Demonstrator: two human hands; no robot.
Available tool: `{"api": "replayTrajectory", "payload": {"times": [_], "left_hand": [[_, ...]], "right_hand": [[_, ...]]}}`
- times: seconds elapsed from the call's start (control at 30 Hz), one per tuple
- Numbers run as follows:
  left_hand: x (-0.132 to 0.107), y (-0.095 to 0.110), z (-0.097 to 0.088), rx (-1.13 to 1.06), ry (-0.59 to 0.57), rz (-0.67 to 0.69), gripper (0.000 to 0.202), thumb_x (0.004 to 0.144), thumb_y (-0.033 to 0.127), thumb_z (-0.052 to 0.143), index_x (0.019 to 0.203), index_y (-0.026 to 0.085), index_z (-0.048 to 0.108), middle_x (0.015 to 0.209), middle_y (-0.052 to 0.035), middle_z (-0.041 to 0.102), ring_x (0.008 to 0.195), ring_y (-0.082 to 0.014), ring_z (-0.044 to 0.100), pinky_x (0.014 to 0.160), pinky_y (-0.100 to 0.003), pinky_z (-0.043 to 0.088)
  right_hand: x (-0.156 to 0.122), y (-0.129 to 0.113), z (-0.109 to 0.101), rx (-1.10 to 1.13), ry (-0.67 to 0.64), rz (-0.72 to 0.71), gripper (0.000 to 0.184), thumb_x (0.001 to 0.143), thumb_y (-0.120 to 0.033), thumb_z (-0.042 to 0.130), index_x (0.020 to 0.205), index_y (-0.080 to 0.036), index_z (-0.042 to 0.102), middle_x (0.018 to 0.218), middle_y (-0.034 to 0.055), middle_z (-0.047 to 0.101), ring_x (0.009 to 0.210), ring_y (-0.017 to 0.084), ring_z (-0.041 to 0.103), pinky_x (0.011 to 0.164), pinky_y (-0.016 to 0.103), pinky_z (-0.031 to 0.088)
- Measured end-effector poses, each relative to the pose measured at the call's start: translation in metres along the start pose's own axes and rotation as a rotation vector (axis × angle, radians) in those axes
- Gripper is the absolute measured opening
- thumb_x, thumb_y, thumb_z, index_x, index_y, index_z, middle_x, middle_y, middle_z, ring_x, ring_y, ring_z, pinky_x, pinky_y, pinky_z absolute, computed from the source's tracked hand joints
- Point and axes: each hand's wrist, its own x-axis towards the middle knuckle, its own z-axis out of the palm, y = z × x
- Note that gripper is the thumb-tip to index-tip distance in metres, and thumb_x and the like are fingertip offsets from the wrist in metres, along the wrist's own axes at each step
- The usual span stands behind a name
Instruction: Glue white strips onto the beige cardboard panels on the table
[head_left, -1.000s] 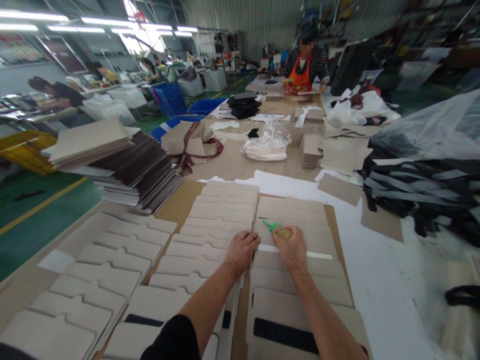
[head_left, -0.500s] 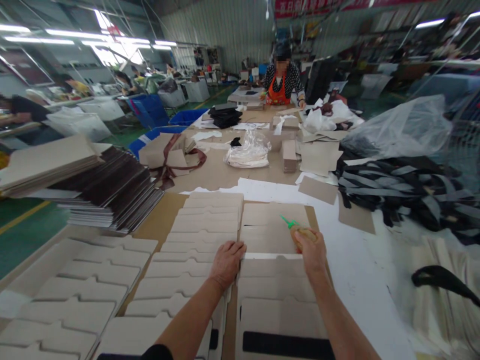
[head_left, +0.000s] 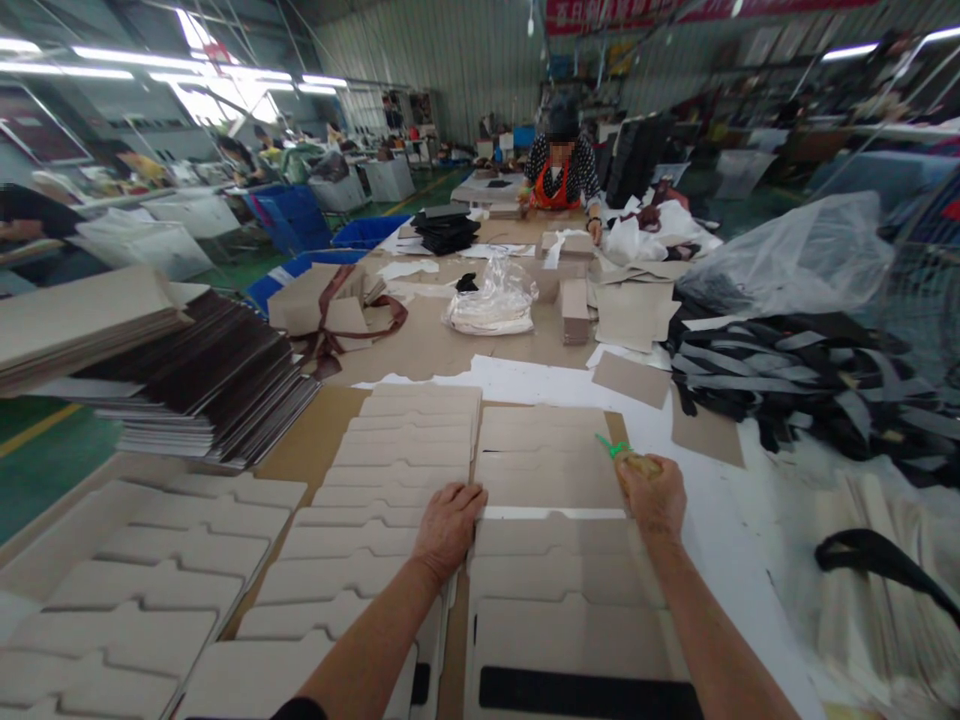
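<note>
My right hand [head_left: 654,493] is closed round a small glue bottle with a green nozzle [head_left: 619,451], held at the right edge of a column of overlapping grey card pieces [head_left: 547,470]. A white strip [head_left: 551,512] shows across that column just below the bottle. My left hand [head_left: 448,527] lies with fingers curled on the left edge of the same column, pressing the cards down beside a second column of cards [head_left: 397,470].
More rows of card pieces [head_left: 157,560] lie at the left. A tall stack of dark and grey boards [head_left: 172,360] stands at the left edge. Black straps [head_left: 810,380] and clear plastic sheeting lie at the right. A person in an orange apron [head_left: 559,165] works at the far end.
My right hand has slid the glue bottle from the middle of the card column to its right edge. My left hand has stayed on the left edge. The view has shifted a little.
</note>
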Motion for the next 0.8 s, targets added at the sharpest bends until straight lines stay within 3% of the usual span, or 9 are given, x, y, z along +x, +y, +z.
{"api": "replayTrajectory", "payload": {"times": [0.27,0.6,0.8], "left_hand": [[-0.001,0.0,0.0,0.001,-0.009,-0.014,0.038,0.092,0.014,0.055,0.129,0.021,0.064,0.132,-0.0076,0.066,0.114,-0.027,0.053,0.098,-0.045,0.05],[-0.002,0.0,0.004,-0.019,-0.013,-0.031,0.036,0.095,0.018,0.055,0.129,0.023,0.063,0.133,-0.0053,0.065,0.115,-0.0265,0.052,0.099,-0.045,0.048],[-0.002,0.001,0.002,-0.024,-0.001,-0.017,0.035,0.095,0.018,0.054,0.129,0.022,0.063,0.133,-0.0056,0.065,0.115,-0.026,0.051,0.098,-0.044,0.047]], "right_hand": [[-0.008,-0.015,0.015,-0.049,-0.068,-0.004,0.055,0.066,-0.051,0.066,0.108,-0.017,0.061,0.103,0.012,0.064,0.091,0.027,0.058,0.086,0.041,0.048],[-0.028,-0.041,0.044,-0.012,-0.193,-0.063,0.05,0.067,-0.048,0.068,0.106,-0.017,0.061,0.097,0.0097,0.063,0.088,0.027,0.058,0.086,0.045,0.048],[-0.044,-0.06,0.055,0.011,-0.203,-0.097,0.048,0.067,-0.047,0.066,0.105,-0.017,0.06,0.103,0.0117,0.062,0.094,0.028,0.058,0.088,0.043,0.047]]}}
